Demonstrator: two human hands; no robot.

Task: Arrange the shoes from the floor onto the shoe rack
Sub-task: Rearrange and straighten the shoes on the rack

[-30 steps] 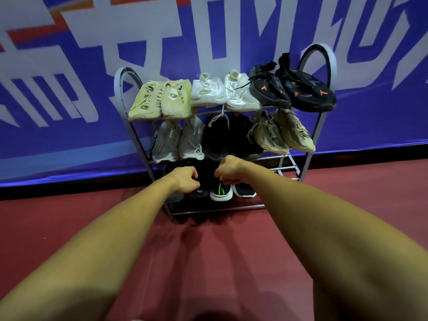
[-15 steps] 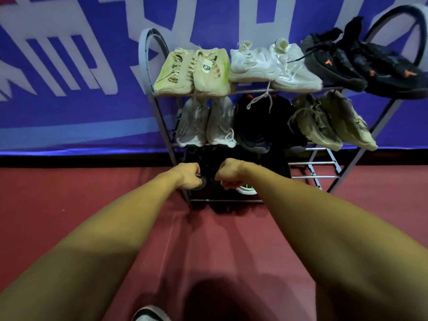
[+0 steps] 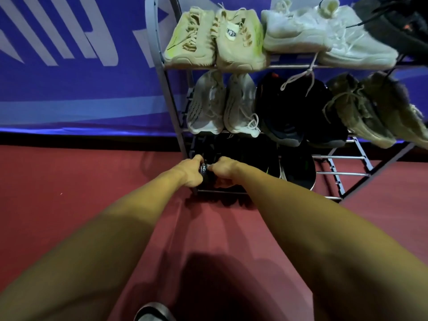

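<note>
A grey metal shoe rack [image 3: 159, 72] stands against a blue banner wall. Its top shelf holds a yellow-green pair [image 3: 215, 40], a white pair [image 3: 324, 38] and a black pair at the right edge. The middle shelf carries a grey pair [image 3: 222, 105], a black pair [image 3: 294, 112] and an olive pair [image 3: 370, 110]. On the bottom shelf at the left sits a black shoe [image 3: 205, 174] with white lettering on its heel tab. My left hand [image 3: 191, 171] and my right hand [image 3: 223, 169] both grip that shoe's heel end with curled fingers. Another black pair with green accents [image 3: 296, 167] lies just right of it.
Red floor [image 3: 81, 181] spreads in front of the rack. The bottom shelf's right part shows bare bars [image 3: 340, 165]. The toe of a footwear item [image 3: 152, 312] pokes in at the lower edge.
The view has closed in on the rack and shifted left. Both hands have moved left along the bottom shelf, from the green-accented shoes to the black shoe at the left end.
</note>
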